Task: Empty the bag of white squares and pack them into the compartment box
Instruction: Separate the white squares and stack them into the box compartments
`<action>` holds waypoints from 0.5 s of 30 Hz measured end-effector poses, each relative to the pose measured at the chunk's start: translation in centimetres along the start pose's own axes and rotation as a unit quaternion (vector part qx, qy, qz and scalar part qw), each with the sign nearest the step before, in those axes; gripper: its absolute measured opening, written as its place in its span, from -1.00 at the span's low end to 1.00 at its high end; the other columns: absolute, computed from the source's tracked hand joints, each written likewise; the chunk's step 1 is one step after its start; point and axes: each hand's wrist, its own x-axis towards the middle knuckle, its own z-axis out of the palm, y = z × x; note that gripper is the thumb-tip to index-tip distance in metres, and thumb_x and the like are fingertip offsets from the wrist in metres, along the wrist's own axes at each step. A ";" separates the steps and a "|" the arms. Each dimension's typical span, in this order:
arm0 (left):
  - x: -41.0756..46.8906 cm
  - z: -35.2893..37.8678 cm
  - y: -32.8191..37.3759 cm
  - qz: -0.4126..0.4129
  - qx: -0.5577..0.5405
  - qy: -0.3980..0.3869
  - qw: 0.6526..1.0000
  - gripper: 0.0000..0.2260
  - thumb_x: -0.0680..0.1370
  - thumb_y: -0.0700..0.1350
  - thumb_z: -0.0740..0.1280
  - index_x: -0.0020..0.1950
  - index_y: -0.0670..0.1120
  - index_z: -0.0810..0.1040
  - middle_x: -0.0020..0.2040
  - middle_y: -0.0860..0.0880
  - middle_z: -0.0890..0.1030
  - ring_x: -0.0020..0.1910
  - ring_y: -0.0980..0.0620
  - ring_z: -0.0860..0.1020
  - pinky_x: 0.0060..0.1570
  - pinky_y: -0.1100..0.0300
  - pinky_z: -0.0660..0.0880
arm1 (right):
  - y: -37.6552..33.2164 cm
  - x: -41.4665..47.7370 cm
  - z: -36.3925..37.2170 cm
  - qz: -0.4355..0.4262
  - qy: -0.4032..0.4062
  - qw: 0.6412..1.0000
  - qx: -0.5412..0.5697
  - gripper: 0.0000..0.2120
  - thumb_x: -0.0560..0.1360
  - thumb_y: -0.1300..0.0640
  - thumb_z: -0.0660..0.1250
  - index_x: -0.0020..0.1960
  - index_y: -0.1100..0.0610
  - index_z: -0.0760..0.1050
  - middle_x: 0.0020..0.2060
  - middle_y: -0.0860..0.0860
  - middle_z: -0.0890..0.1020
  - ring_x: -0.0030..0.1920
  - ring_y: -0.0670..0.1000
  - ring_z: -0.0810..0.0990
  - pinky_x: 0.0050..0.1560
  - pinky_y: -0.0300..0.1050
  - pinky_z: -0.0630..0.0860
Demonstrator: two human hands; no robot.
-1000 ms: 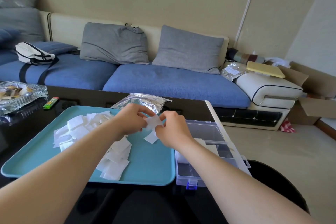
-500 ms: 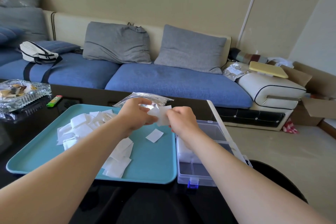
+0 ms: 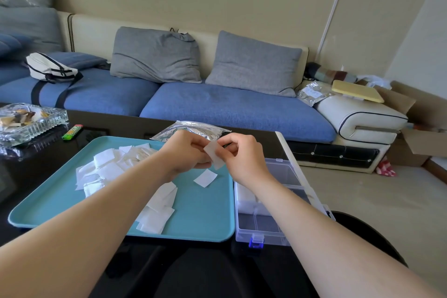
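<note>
We take this step to be readying a square for the box. Line up its edges between both hands, keep the pinch light so the thin sheet does not crease, then carry it rightward and lay it flat on those already packed.

Left of the left hand, a heap (image 3: 108,167) of squares lies on the tray (image 3: 200,215), so we judge much is left to pack. The left hand (image 3: 186,152) is curled, fingertips pinching a square (image 3: 214,154) held above the tray; whether that is one sheet or a thin stack we cannot tell. The right hand (image 3: 244,159) pinches the same square from the other side, thumb and forefinger closed on it. A loose square (image 3: 205,177) lies just below both hands. The bag (image 3: 193,127) lies just beyond them on the worktop (image 3: 55,152). The box (image 3: 266,230) stands open below the right hand, beside the tray, with some squares inside.
</note>
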 end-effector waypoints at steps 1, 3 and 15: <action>0.0 0.0 0.0 0.002 -0.004 -0.006 1.000 -0.77 0.52 -0.43 0.42 0.08 -0.18 0.74 -0.05 -0.18 0.76 0.05 -0.11 0.74 0.08 0.09 0.68 | 0.0 0.0 -0.1 -0.003 0.001 1.000 -0.002 -0.92 0.55 0.15 0.52 0.00 0.00 0.74 -0.26 -0.08 0.73 -0.21 -0.09 0.68 -0.16 -0.25 0.56; 0.0 0.0 0.0 0.003 -0.011 -0.016 1.000 -0.73 0.52 -0.45 0.38 0.11 -0.19 0.73 -0.02 -0.18 0.76 0.08 -0.10 0.73 0.09 0.11 0.68 | -0.1 -0.1 -0.2 -0.009 0.004 1.000 -0.011 -0.89 0.55 0.17 0.50 0.02 -0.01 0.74 -0.27 -0.08 0.73 -0.21 -0.08 0.68 -0.17 -0.27 0.54; 0.4 -0.3 -0.2 -0.029 -0.051 0.019 0.998 -0.82 0.55 -0.38 0.40 0.06 -0.19 0.73 0.02 -0.18 0.75 -0.03 -0.07 0.73 -0.01 0.06 0.69 | -0.6 -1.4 -0.7 -0.154 -0.111 0.957 -0.219 -0.15 0.40 0.01 0.52 0.62 -0.08 0.27 0.44 -0.03 0.46 0.34 0.10 0.53 0.27 0.07 0.56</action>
